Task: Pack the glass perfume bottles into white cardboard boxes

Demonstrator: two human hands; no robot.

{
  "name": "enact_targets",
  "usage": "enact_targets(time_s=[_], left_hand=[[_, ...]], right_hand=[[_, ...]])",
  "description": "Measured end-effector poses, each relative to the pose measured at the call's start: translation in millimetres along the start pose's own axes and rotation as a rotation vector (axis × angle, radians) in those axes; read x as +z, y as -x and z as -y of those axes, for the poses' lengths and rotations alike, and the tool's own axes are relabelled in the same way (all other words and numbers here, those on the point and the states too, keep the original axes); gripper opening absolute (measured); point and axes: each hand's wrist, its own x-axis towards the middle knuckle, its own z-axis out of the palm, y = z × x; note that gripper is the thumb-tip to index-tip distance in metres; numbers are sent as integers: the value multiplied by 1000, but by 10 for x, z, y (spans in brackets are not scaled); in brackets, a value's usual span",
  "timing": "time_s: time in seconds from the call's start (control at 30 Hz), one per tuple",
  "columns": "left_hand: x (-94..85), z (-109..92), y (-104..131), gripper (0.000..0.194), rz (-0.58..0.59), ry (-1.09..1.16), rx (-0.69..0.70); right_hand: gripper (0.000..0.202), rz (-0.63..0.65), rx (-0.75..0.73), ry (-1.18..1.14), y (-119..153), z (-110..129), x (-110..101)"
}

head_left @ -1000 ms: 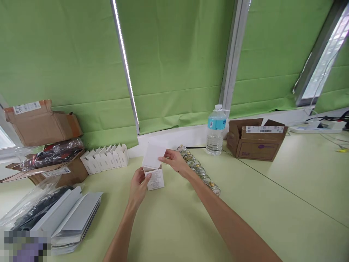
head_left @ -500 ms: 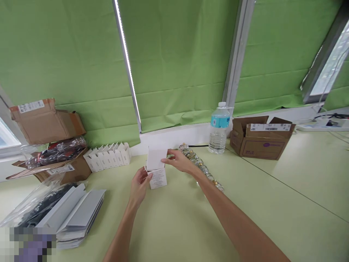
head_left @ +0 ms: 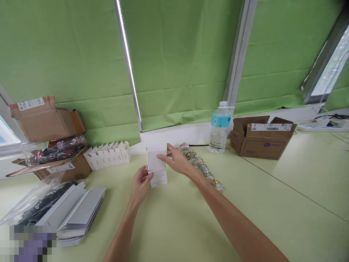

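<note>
Worktop point(head_left: 169, 222) runs pale green below green blinds point(head_left: 180, 65), and the white box point(head_left: 157, 165) sits between left hand point(head_left: 140, 183), pinching low on its left side, and right hand point(head_left: 177, 159), gripping its upper part from the right! Plain white up top, fine grey print across the lower front.

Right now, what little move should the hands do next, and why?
Perhaps the right hand should gently ease the plain white piece downward, because it sticks up above the printed white box, which the left hand holds at its side.
</note>
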Motion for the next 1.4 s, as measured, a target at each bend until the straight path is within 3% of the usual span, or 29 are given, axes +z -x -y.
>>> enact_targets(time_s=[0.2,0.43,0.8,0.93,1.17,1.4], left_hand=[[4,9,-2,48,5,14,2],[-1,-12,1,51,-8,-13,-23],[-16,-22,14,53,17,-7,-25],[-20,-13,11,52,14,-8,-31],[-31,26,-1,54,-3,-26,-33],[-33,27,4,55,5,-44,-32]], right_hand=[[64,-43,-6,-61,7,56,59],[31,-91,-114,-59,-4,113,47],[35,25,-122,230,27,116,38],[42,-16,-131,224,22,68,54],[17,-50,-221,269,-35,5,55],[20,-20,-188,375,3,74,27]])
